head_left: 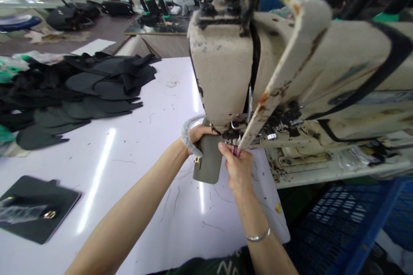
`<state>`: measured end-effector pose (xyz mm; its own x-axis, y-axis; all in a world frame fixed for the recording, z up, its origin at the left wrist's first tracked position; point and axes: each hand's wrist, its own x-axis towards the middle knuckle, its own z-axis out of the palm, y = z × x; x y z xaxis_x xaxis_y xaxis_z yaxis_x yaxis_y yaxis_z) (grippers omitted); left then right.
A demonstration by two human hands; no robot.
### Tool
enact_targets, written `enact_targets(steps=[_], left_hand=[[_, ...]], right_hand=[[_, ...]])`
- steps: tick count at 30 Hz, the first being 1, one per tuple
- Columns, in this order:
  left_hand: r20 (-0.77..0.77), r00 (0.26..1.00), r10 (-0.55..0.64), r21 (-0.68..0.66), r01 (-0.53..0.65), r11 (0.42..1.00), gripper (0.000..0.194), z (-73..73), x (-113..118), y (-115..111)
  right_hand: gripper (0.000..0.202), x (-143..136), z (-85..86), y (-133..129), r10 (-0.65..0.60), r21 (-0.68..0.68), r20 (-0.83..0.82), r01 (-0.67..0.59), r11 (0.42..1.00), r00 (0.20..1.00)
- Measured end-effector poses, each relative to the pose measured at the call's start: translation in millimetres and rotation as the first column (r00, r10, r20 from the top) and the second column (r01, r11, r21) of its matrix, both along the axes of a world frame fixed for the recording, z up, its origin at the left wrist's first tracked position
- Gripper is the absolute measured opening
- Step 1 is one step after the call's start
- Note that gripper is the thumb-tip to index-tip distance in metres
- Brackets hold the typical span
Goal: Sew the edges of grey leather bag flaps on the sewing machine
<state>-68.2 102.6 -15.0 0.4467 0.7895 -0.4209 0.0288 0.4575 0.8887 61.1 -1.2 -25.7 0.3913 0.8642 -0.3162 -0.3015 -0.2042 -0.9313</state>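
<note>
Under the head of a sewing machine (222, 64) lies a grey-green bag panel (208, 161) with rounded corners. A curved handle (186, 135) wrapped in pale plastic rises from its left side, with gold hardware (197, 161) at one end. My left hand (197, 132) is closed on the panel's far left part, inside the handle's curve, close to the needle area; some fingers are hidden. At the panel's right edge, my right hand (239, 165) is closed around small scissors with purple finger loops (236, 151). Their blades are mostly hidden by the machine's guard bar.
Stacked black cut pieces (97, 81) cover the table's far left. Nearer, a dark panel with a plastic-wrapped handle (38, 210) lies on the white tabletop (135, 180). A rusty metal bar (284, 73) slants before the machine. A blue crate (342, 219) stands lower right.
</note>
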Motion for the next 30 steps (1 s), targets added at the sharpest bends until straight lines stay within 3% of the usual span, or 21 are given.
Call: enact_targets(steps=[9, 18, 25, 30], left_hand=[[0.145, 0.989, -0.038, -0.076, 0.049, 0.996, 0.062, -7.5, 3, -1], [0.185, 0.982, -0.04, -0.118, 0.063, 0.991, 0.055, -16.4, 0, 2], [0.225, 0.974, 0.005, -0.085, 0.015, 0.996, 0.046, -9.1, 1, -3], [0.226, 0.973, 0.049, -0.165, -0.011, 0.986, 0.037, 0.3, 4, -10]], right_hand=[[0.031, 2, -2.6, 3, -0.035, 0.007, -0.052, 0.035, 0.999, 0.998], [0.033, 2, 0.1, 3, -0.038, -0.005, -0.115, 0.037, 0.999, 0.993], [0.033, 2, 0.4, 2, -0.045, -0.005, -0.183, 0.044, 0.999, 0.982], [0.033, 1, 0.9, 1, -0.05, 0.002, -0.202, 0.052, 0.999, 0.978]])
